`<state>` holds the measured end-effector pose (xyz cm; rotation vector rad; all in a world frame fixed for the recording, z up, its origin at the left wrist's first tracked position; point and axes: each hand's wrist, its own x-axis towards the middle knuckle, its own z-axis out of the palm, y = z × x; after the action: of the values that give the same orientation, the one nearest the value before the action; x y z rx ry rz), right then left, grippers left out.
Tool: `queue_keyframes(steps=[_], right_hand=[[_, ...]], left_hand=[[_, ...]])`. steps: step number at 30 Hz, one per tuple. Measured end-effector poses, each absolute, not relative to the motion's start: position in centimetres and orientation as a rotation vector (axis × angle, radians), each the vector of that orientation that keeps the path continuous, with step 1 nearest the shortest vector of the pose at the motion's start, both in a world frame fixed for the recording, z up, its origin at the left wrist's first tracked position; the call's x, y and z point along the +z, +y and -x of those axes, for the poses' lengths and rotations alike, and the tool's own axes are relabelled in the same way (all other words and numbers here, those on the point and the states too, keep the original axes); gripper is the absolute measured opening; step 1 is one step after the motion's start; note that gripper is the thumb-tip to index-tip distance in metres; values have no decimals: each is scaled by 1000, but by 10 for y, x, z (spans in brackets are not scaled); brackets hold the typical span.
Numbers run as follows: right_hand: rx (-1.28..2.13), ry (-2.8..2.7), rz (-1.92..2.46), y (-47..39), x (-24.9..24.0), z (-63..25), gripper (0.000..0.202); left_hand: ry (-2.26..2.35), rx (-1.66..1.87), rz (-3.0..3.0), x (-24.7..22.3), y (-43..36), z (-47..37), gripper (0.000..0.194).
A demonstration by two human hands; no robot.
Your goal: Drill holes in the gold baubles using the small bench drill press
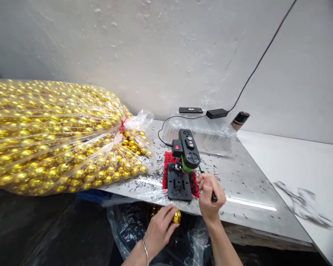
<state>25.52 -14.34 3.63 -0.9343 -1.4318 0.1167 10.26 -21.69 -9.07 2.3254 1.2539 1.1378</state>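
My left hand (161,226) pinches a shiny gold ball (177,217) just below the table's front edge, over an open clear plastic bag (122,221). More gold balls show partly behind that hand. My right hand (211,194) is wrapped round the black-tipped lever handle (214,197) of a small bench drill press (189,149). The press has a black motor head with a green ring and stands on a black slotted base plate (179,184). Under the plate lies a red mat (166,168) strewn with dark shavings.
A huge clear sack of gold balls (52,136), tied with red string, fills the left. Behind the press are a clear plastic tray (211,138), a black power adapter (217,113) with cable, and a dark-capped can (240,120). White gloves (303,203) lie at right. Shavings litter the metal tabletop (244,177).
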Motion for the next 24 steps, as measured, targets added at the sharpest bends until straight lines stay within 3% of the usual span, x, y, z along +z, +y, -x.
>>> queue_keyframes(steps=[4,6,8,12,16,24], right_hand=[[89,-1407,925,-143,24,-255,30],[78,-1407,907,-143,22,-255,30],[75,-1414,894,-143,20,-255,29],[62,-1419,880,-142,18,-255,29],[44,-1430,872,-141,17,-255,29],[45,-1460,860,-141,11,-258,28]], left_hand=[[1299,1197,-2310,-94,-217,-94,36],[1403,1325,-2253,-80,-189,-84,24],[1649,1405,-2184,-60,-148,-69,25],[2145,929,-2036,-25,-62,-39,30],[2079,592,-2001,-15,-11,-31,25],[1986,732,-1770,-13,-23,-23,24]])
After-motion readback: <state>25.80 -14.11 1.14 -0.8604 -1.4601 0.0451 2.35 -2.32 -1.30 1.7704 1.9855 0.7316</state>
